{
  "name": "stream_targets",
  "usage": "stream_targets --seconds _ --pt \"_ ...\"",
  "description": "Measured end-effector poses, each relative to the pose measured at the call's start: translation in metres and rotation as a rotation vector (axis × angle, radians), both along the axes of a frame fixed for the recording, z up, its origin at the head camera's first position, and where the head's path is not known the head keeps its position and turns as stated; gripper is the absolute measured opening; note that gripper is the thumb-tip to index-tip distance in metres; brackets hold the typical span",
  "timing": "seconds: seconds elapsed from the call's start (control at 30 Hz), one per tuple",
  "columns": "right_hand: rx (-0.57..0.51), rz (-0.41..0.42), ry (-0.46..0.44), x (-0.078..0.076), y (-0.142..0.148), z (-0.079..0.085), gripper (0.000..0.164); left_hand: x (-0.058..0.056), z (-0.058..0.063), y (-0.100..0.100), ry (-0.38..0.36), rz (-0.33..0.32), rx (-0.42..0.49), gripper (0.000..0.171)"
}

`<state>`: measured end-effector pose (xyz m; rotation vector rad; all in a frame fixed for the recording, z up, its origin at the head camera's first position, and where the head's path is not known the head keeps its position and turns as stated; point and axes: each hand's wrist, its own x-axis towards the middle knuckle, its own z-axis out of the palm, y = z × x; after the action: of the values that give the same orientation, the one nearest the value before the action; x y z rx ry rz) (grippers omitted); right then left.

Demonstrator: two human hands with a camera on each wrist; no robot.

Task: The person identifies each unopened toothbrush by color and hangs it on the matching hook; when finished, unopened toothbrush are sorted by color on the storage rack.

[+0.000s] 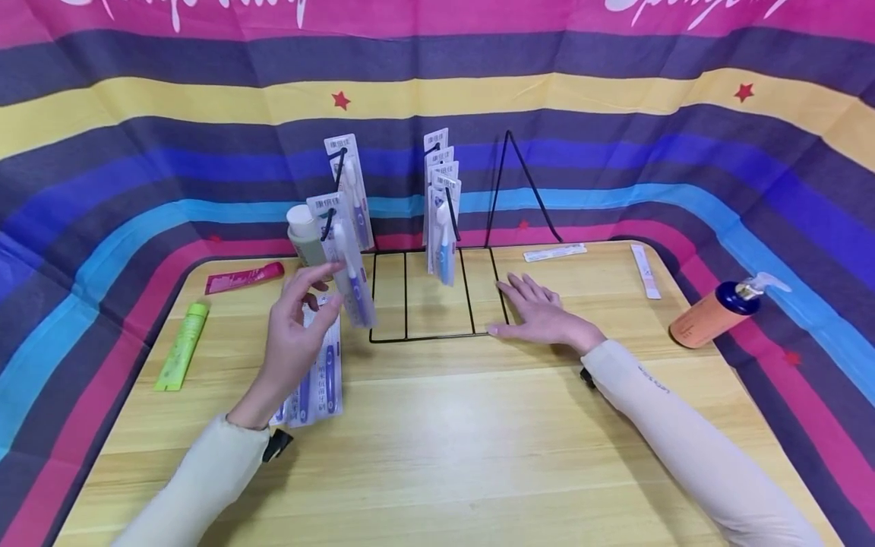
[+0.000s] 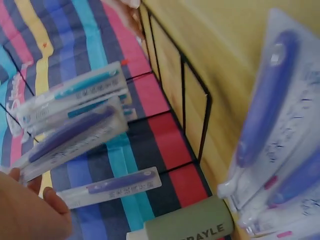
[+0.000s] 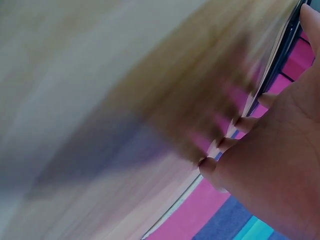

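Observation:
A black wire rack (image 1: 440,336) stands on the table. From its left arm hang packaged toothbrushes, with a purple-handled toothbrush pack (image 1: 355,285) at the front and another pack (image 1: 357,194) behind it. My left hand (image 1: 295,327) is beside the front pack, index finger and thumb apart at its left edge. Several toothbrush packs with blue handles (image 1: 444,251) hang on the middle arm. Loose purple toothbrush packs (image 2: 270,105) lie on the table below my left hand, partly hidden by it in the head view. My right hand (image 1: 536,310) rests with fingers spread at the rack base's right side.
At the left lie a green tube (image 1: 183,346) and a pink tube (image 1: 244,279). A grey-green bottle (image 2: 190,220) stands behind the left hand. Two thin white packets, one a slim sachet (image 1: 555,252), lie at the back right. An orange pump bottle (image 1: 714,314) is at the right edge.

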<state>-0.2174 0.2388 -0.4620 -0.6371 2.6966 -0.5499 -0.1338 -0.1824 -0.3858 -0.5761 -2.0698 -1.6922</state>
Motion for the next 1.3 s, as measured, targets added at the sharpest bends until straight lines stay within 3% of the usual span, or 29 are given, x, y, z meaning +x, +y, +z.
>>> stream_targets --seconds 0.3,0.43,0.57,0.73,0.83,0.97,1.13,1.3 --pt "0.024 -0.001 0.014 -0.001 -0.002 -0.001 0.109 -0.051 0.008 0.0 -0.172 -0.027 0.063 0.044" --pt "0.018 -0.003 0.007 -0.001 0.0 0.0 0.11 -0.073 0.008 0.002 -0.183 -0.02 0.111 0.042" --pt "0.015 -0.003 0.006 -0.001 0.0 0.0 0.11 -0.088 0.008 0.002 -0.167 -0.026 0.141 0.039" --pt "-0.009 0.002 0.006 0.0 0.0 0.002 0.109 -0.098 0.005 -0.001 -0.176 -0.037 0.17 0.037" --pt "-0.014 0.0 0.002 0.001 0.0 0.002 0.108 -0.099 0.002 -0.006 -0.197 -0.027 0.157 0.037" --pt "-0.005 -0.003 -0.002 0.001 -0.001 0.001 0.108 -0.089 -0.004 -0.021 -0.227 0.002 0.103 0.041" --pt "0.005 -0.007 -0.002 0.002 -0.001 -0.001 0.109 -0.064 -0.011 -0.04 -0.263 0.052 0.074 0.04" --pt "0.007 -0.007 0.0 0.001 0.0 0.001 0.109 -0.034 -0.021 -0.06 -0.333 0.213 0.084 0.034"
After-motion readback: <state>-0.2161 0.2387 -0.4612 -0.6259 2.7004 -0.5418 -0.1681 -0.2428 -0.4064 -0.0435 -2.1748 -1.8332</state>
